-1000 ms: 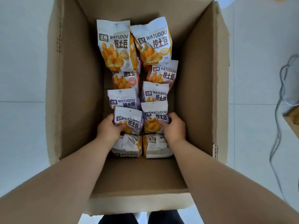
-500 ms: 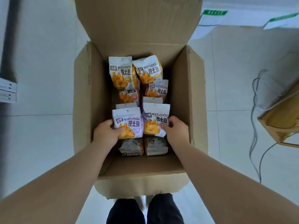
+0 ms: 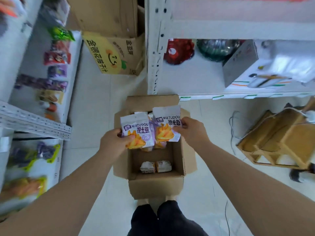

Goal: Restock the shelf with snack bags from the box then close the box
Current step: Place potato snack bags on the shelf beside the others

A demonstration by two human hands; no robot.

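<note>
An open cardboard box (image 3: 156, 186) stands on the floor in front of my feet. My left hand (image 3: 114, 143) grips a white-and-purple WATUDOU snack bag (image 3: 136, 130) above the box. My right hand (image 3: 190, 132) pinches a second such bag (image 3: 166, 125) by its right edge, beside the first. More bags seem stacked behind each one, but that is unclear. Two more bags (image 3: 156, 166) lie on the box bottom. A white shelf (image 3: 30, 123) with blurred snack packs is on the left.
A white metal rack (image 3: 153, 65) with red and green items and a grey box stands ahead on the right. Stacked cartons (image 3: 115, 53) sit behind my box. A wooden crate (image 3: 279, 138) and cables lie on the floor at right.
Both hands have lifted the two bags up out of the box. My head has risen, so the box looks smaller and the shelves have come into view.
</note>
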